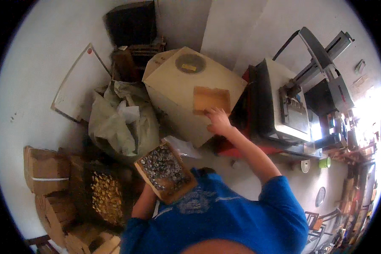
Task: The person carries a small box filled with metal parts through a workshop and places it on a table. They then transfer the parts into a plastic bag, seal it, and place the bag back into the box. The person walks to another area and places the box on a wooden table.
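On my left, an open-topped box (pixel 180 192) of brown board or wood is full of small round metal parts (pixel 163 166). My left forearm (pixel 144 205) runs beneath this box and supports it in front of my body; the box hides my left hand's fingers. A clear plastic bag (pixel 182 147) pokes out beside its far corner. Further ahead, my right hand (pixel 218 121) reaches to a shallow brown box (pixel 212 98) on a beige cabinet's top. Its bent fingers grip the near edge. The inside of that shallow box looks bare.
The beige cabinet (pixel 173 91) has slanted sides and a round dark inset. Left of it sags a large greenish sack (pixel 127 122). Cardboard boxes (pixel 50 171) and a container of gold-coloured parts (pixel 107 197) lie at lower left. A machine (pixel 279 101) stands at right.
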The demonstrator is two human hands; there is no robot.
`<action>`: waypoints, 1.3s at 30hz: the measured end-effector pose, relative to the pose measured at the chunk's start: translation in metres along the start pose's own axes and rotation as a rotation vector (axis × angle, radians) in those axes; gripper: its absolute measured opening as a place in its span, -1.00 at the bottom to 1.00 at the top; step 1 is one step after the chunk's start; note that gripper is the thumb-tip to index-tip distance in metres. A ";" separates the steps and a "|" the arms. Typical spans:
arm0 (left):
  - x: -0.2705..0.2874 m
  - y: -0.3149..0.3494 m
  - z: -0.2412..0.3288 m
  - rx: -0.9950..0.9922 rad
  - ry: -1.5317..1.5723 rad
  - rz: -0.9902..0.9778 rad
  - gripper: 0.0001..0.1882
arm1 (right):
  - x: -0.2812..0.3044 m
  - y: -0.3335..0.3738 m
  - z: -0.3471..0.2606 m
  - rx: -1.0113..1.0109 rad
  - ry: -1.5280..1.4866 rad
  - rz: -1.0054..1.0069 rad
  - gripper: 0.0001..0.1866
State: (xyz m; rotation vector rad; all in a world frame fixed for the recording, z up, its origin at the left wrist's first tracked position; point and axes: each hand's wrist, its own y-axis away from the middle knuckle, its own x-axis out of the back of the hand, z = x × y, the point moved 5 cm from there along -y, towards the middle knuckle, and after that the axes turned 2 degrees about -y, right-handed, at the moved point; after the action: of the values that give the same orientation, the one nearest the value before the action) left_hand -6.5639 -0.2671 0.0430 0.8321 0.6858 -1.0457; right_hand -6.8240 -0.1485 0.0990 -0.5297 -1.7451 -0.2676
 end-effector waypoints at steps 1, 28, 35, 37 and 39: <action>-0.001 -0.011 0.007 0.008 0.004 -0.006 -0.64 | -0.006 -0.015 0.006 -0.009 0.036 -0.014 -0.47; -0.060 -0.221 0.013 0.230 -0.081 -0.054 -0.64 | 0.087 0.003 0.016 -0.444 -1.183 -0.009 -0.21; -0.080 -0.281 0.001 0.295 -0.335 -0.178 -0.65 | 0.021 0.000 0.018 -0.548 -1.657 0.001 -0.41; -0.080 -0.287 -0.003 0.289 -0.416 -0.199 -0.65 | 0.005 -0.009 0.020 -0.663 -1.709 0.105 -0.44; -0.081 -0.298 -0.006 0.244 -0.519 -0.232 -0.65 | 0.038 -0.015 0.020 -0.853 -1.613 0.046 -0.45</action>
State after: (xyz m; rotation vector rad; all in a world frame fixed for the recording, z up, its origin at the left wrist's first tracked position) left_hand -6.8708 -0.3035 0.0299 0.6540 0.2159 -1.5062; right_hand -6.8552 -0.1448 0.1323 -1.7161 -3.1248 -0.6623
